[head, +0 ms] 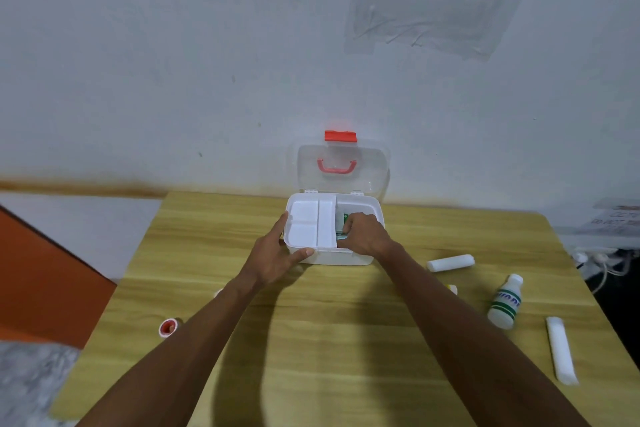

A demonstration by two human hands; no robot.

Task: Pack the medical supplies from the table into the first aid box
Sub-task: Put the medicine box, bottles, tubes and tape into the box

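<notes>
The white first aid box [346, 258] stands open at the table's far middle, its clear lid [341, 168] with a red handle leaning on the wall. A white divided tray [310, 224] covers the box's left half. My left hand [277, 253] grips the box's front-left corner, thumb along the rim. My right hand [363, 230] reaches into the right half, fingers curled over a green-and-white packet [345, 217] that is mostly hidden. On the table at the right lie a white bandage roll [450, 262], a white bottle [505, 302] with green bands and a long gauze pack [561, 350].
A red-and-white tape roll [168, 326] sits at the left by my forearm. A small yellowish item [452, 289] peeks out beside my right arm. The wooden table [329, 340] ends near the wall; cables and a socket strip [595, 258] lie off its right edge.
</notes>
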